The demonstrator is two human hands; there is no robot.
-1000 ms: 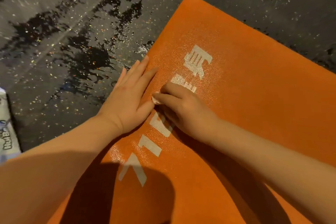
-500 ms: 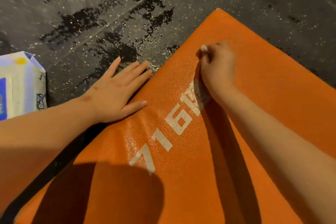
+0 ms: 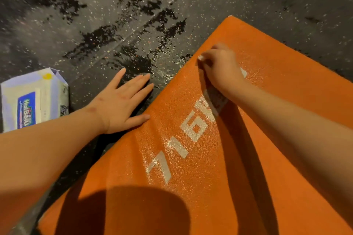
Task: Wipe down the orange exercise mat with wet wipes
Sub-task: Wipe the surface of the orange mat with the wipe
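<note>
At the far left a pack of wet wipes point(image 3: 34, 101), pale with a blue label, lies on the dark speckled floor point(image 3: 114, 15), which shows black wet patches across its middle. Next to the pack, the left hand point(image 3: 122, 101) lies palm down on the floor with its fingers straight and spread, holding nothing; its thumb reaches the left edge of the orange mat point(image 3: 267, 177). The mat lies flat on the floor and fills the lower right of the view, one corner pointing away from the person. Its surface is a strong, even orange with a fine pebbled grain, and a band along the left edge glistens as if damp. White printed characters point(image 3: 177, 145) run diagonally up the mat, reading 716, with further marks partly hidden under the right forearm. A rounded shadow point(image 3: 133, 212) darkens the mat's near end, and narrower shadows trail beside the arm. Further right, near the mat's far corner, the right hand point(image 3: 221, 70) rests on the mat with its fingers curled round a white wipe point(image 3: 201, 57), of which only a small bit shows at the fingertips. Beyond the mat's right edge the floor is dark and speckled again.
</note>
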